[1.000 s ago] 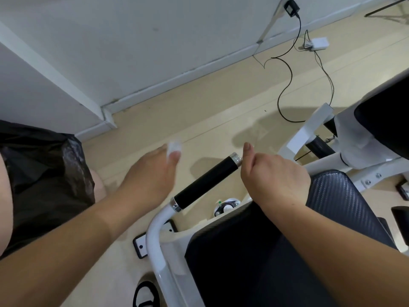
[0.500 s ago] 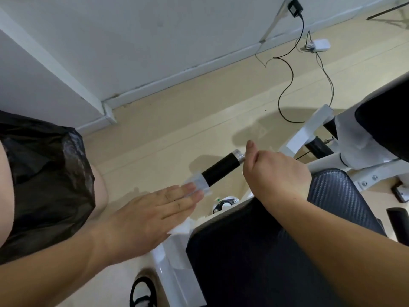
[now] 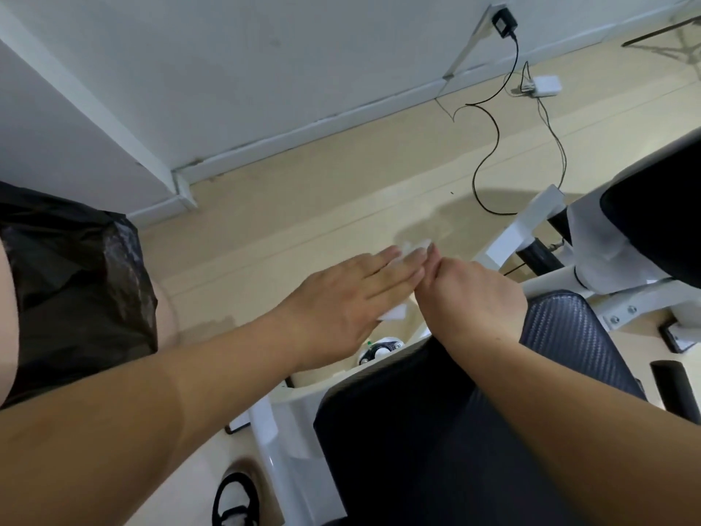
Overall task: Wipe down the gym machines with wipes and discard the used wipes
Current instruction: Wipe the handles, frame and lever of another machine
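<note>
— Wiping step in hand: left hand (image 3: 349, 298) flat, fingers straight, pressing wipe (image 3: 415, 246) onto a gym machine (image 3: 626, 301) part hidden beneath.
— Right hand (image 3: 478, 298) curled, touching those fingertips; grasp unclear. Next, likely: discard into black bin bag (image 3: 76, 290), near left.

A small gym room is showing itself: a white-framed exercise machine (image 3: 519, 229) with a black padded seat (image 3: 398, 449) is standing below and right of the fingers (image 3: 394, 267), while bare beige floor (image 3: 303, 206), a plain white wall (image 3: 265, 70) and a charger cable (image 3: 481, 161) are lying beyond them
</note>
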{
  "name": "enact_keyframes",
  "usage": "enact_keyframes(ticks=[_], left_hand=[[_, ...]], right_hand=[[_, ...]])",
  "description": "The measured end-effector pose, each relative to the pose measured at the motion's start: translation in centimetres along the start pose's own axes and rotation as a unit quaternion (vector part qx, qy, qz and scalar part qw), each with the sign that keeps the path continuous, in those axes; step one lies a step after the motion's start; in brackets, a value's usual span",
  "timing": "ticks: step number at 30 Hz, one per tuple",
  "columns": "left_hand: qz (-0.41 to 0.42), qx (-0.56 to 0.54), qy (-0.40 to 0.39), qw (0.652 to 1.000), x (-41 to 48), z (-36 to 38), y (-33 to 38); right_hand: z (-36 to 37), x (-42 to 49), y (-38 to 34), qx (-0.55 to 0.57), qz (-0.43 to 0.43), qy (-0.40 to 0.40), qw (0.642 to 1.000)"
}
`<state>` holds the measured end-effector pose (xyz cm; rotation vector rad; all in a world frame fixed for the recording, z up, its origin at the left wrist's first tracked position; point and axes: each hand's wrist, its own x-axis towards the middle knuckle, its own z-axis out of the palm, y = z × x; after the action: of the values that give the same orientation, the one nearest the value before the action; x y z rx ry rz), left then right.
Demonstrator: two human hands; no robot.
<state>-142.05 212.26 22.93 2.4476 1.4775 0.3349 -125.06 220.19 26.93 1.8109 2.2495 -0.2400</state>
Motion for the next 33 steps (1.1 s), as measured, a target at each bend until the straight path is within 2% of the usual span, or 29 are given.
enact_keyframes(ticks=[3, 5, 7, 9, 10, 11, 13, 15, 16, 17, 19, 25, 29, 33], left_hand=[[0.063, 0.055, -0.046, 0.995, -3.9, 0.2, -0.6], [0.07, 0.018, -0.051, 0.996, -6.9, -0.7, -0.4], [-0.002, -0.085, 0.006, 0.996, -8.7, -1.7, -0.4], [-0.182, -0.17, 0.068, 0.966, -8.1, -2.4, -0.8], [-0.284, -0.197, 0.073, 0.936, -7.3, -2.4, -1.2], [-0.378, -0.223, 0.041, 0.898, -6.3, -2.2, -1.5], [-0.519, -0.335, -0.074, 0.783, -4.6, -1.1, -1.7], [-0.576, -0.474, -0.137, 0.651, -3.2, -0.5, -1.6], [-0.579, -0.522, -0.152, 0.608, -2.4, -0.9, -1.5], [-0.564, -0.548, -0.172, 0.594, -1.6, -1.2, -1.5], [-0.528, -0.553, -0.195, 0.614, 1.1, -2.3, -1.4], [-0.491, -0.583, -0.104, 0.639, 9.0, -3.5, -0.1], [-0.482, -0.576, -0.124, 0.649, 8.6, -2.9, 0.2], [-0.507, -0.532, -0.146, 0.662, 5.1, -3.0, 0.0]], right_hand=[[0.5, 0.2, 0.1, -0.001, -0.003, 0.012, 1.0], [0.6, 0.1, 0.0, 0.0, -0.002, 0.02, 1.0], [0.6, 0.1, 0.1, 0.003, 0.002, 0.021, 1.0], [0.6, 0.0, 0.0, 0.002, 0.004, 0.021, 1.0], [0.6, 0.0, 0.0, 0.001, 0.004, 0.022, 1.0], [0.6, -0.1, 0.0, 0.0, 0.005, 0.025, 1.0], [0.6, -0.1, 0.0, -0.002, 0.007, 0.028, 1.0], [0.6, -0.1, 0.0, -0.002, 0.007, 0.028, 1.0], [0.7, -0.1, 0.0, -0.001, 0.007, 0.028, 1.0], [0.8, 0.0, 0.0, -0.001, 0.007, 0.03, 1.0], [0.9, 0.1, 0.1, -0.004, 0.012, 0.031, 0.999], [0.9, 0.3, 0.1, -0.021, 0.004, 0.025, 0.999], [0.6, 0.3, 0.1, -0.016, 0.002, 0.017, 1.0], [0.6, 0.2, 0.0, 0.0, 0.006, 0.019, 1.0]])
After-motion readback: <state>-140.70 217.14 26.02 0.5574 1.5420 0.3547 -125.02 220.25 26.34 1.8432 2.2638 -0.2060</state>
